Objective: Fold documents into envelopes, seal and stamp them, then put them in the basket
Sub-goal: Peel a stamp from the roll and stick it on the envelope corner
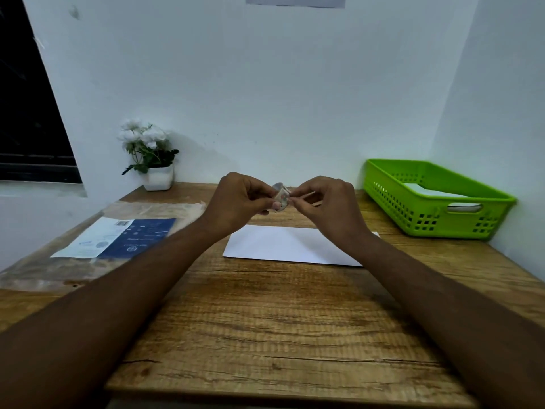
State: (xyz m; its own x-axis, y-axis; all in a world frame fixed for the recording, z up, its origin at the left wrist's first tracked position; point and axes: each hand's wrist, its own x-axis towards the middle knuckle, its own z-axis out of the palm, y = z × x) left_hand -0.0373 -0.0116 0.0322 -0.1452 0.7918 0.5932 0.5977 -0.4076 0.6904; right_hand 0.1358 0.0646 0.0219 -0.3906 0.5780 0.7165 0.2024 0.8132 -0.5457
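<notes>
Small patterned stamp roll (280,197) is being gripped by left hand (240,196) and pinched by right hand (324,199), above white paper envelope (283,245) lying on brown wooden surface (265,320); blue-white label (124,237) writing unreadable.

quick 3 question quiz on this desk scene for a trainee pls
1. True or false: the basket is empty.
2. What lies flat mid-table? A) envelope B) book C) plate
3. Fill in: the left hand and right hand together pinch a small ___.

Key
1. False: white paper shows inside it.
2. A
3. roll, held up above the table.
</notes>
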